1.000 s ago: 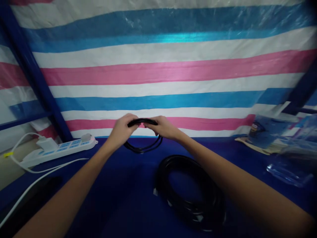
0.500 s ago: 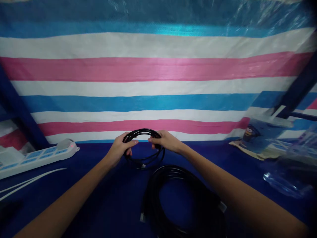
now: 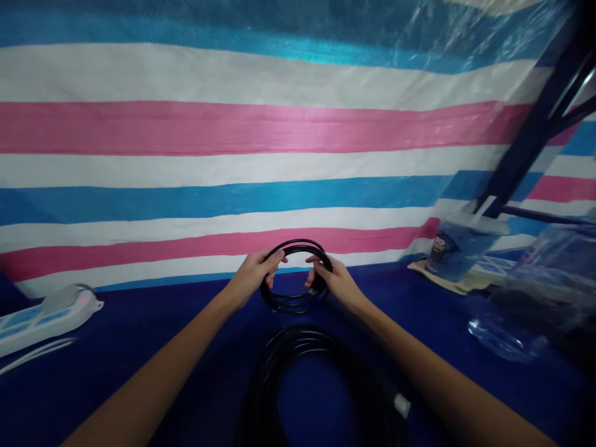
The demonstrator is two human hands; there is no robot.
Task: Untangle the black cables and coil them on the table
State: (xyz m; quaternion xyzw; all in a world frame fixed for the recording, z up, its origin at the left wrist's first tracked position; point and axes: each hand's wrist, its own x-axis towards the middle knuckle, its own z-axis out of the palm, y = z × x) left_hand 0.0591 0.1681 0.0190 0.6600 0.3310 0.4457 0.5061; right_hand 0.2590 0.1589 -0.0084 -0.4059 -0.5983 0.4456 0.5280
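Note:
Between my two hands is a small coil of black cable [image 3: 291, 305], held up in a loose ring above the blue table. My left hand [image 3: 254, 273] is closed around the ring's left side, thumb on top. On the opposite side my right hand [image 3: 338, 279] grips the coil, its thumb and fingers curled in toward the middle. Nearer to me lies a larger coil of black cable [image 3: 265, 379] with a pale connector [image 3: 401, 405] at its right. The lower part of the big coil is dark and runs out of view.
A white power strip [image 3: 46, 320] and white cords [image 3: 40, 355] lie at the left. To the right are a plastic cup with a straw [image 3: 459, 245] and clear plastic packaging [image 3: 507, 338]. A striped sheet [image 3: 233, 130] hangs behind the blue table [image 3: 172, 329].
The view has swung to the right. The small coil has turned in my hands; its connector, which hung at the bottom, no longer shows there. Both hands still hold it.

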